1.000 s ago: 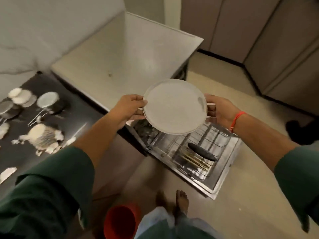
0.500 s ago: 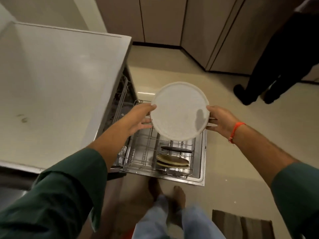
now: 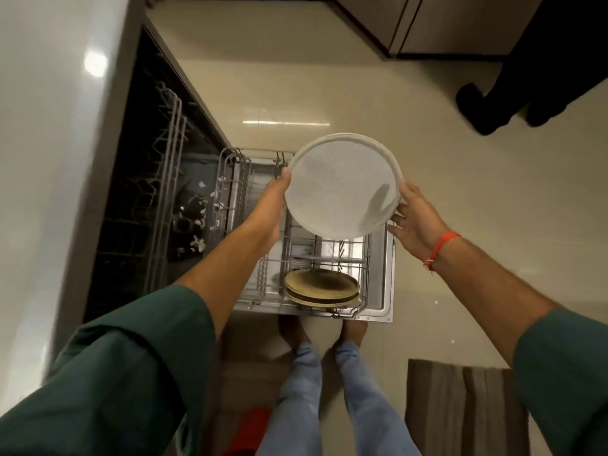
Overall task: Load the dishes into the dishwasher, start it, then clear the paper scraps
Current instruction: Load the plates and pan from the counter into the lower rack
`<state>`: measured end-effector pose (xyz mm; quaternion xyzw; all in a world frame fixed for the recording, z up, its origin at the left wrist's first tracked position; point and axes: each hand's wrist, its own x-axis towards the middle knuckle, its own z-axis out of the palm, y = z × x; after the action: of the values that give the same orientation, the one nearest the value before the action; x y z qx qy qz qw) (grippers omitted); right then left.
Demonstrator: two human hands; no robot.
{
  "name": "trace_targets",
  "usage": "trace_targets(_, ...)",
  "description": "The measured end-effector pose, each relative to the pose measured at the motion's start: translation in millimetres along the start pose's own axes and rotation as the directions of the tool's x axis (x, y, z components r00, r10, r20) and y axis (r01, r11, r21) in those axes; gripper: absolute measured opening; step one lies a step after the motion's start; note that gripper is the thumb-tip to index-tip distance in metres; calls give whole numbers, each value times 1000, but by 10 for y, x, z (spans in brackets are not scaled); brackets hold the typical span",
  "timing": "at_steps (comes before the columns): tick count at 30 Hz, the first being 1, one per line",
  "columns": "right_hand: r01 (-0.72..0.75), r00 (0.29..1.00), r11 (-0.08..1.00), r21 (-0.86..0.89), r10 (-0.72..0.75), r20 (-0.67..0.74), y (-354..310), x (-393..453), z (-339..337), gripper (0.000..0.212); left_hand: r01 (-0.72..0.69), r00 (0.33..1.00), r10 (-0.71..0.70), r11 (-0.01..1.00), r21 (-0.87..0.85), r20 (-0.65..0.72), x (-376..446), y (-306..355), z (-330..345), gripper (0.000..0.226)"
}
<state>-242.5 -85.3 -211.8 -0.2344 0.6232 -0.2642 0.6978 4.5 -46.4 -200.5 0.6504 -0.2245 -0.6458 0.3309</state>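
I hold a round white speckled plate (image 3: 339,185) by its edges above the pulled-out lower dishwasher rack (image 3: 263,281). My left hand (image 3: 271,205) grips the plate's left rim; my right hand (image 3: 416,215), with an orange thread on the wrist, holds the right rim. The plate is tilted with its flat face toward me. Two tan plates (image 3: 320,287) lie stacked at the near end of the rack. The open dishwasher cavity (image 3: 158,199) is dark, with the upper rack and several small white bits inside.
A pale countertop (image 3: 42,159) runs along the left over the dishwasher. A striped mat (image 3: 460,406) lies on the floor at the lower right. Another person's dark legs and shoes (image 3: 526,93) stand at the upper right. Something red (image 3: 250,429) sits by my feet. Cabinets (image 3: 427,24) line the far wall.
My view has swung from the dark counter with scraps toward the open dishwasher. The plate, held in both hands, has moved over the lower rack and slightly right.
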Motion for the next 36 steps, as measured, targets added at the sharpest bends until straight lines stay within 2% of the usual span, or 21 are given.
trace_targets(2,-21,1000,999,27,22,-17,126,198,-13,35,23,999,-23,1000,6,-32,198,-175,40,45)
trace_targets(4,-34,999,998,57,36,-30,275,384,-29,53,35,998,-36,999,-23,-60,402,-391,66,47)
trace_targets(6,-46,998,997,68,48,-26,437,585,-26,62,46,994,-50,998,-42,-97,596,-594,77,49)
trace_targets(8,-53,998,998,44,54,-18,625,781,-3,58,73,993,-76,997,-38,-91,731,-761,97,51)
trace_targets(11,-65,997,998,-20,64,-38,870,1028,70,41,115,986,-115,993,-3,-121,986,-1074,89,82)
trace_targets(12,-68,996,997,-33,66,-53,934,1096,82,36,139,980,-137,990,7,-143,1070,-1177,79,84)
trace_targets(15,-94,992,995,-26,92,-90,1119,1289,53,30,161,975,-161,987,-11,-154,1277,-1435,56,52)
trace_targets(16,-100,992,994,-38,96,-87,1163,1324,50,32,180,969,-182,983,-32,-166,1320,-1492,54,47)
trace_targets(19,-133,988,988,-77,125,-90,1318,1435,29,61,208,957,-207,978,-17,-203,1414,-1644,51,50)
trace_targets(24,-191,978,977,-92,181,-100,1500,1528,29,92,255,942,-249,967,-4,-223,1541,-1791,19,77)
trace_targets(28,-208,973,969,-133,191,-132,1563,1628,54,67,287,932,-283,958,-17,-227,1623,-1808,20,97)
trace_targets(30,-220,969,965,-140,200,-145,1589,1678,74,38,294,930,-292,956,-27,-223,1658,-1852,8,87)
trace_targets(31,-225,968,965,-138,205,-144,1611,1702,71,31,299,930,-298,954,-28,-216,1676,-1879,1,80)
trace_targets(34,-259,957,954,-153,232,-172,1680,1793,67,30,336,925,-330,942,2,-187,1701,-1974,-20,73)
trace_targets(36,-306,939,940,-151,272,-210,1677,1829,81,21,358,921,-347,933,32,-178,1694,-2004,-24,72)
